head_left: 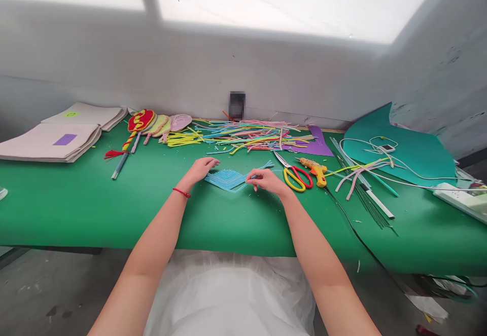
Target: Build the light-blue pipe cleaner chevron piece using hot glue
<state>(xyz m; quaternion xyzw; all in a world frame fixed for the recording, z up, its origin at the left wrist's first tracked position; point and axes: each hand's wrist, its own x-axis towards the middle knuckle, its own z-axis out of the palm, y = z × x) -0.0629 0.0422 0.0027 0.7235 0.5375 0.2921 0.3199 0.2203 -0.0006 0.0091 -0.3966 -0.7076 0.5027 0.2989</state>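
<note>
On the green table lies a pointed, layered piece made of light blue pipe cleaners, its rows bent into nested V shapes. My left hand rests at its upper left edge, with the fingers slightly bent and apart. On the other side, my right hand has its thumb and fingertips pinched together on a blue pipe cleaner at the piece's right edge. The fingers partly cover the held spot. Behind that hand, several loose blue pipe cleaner ends stick out to the upper right.
Scissors and a yellow glue gun lie right of my right hand. A pile of coloured pipe cleaners stretches along the wall. Finished pipe cleaner shapes and paper stacks are left; cables and a power strip are right.
</note>
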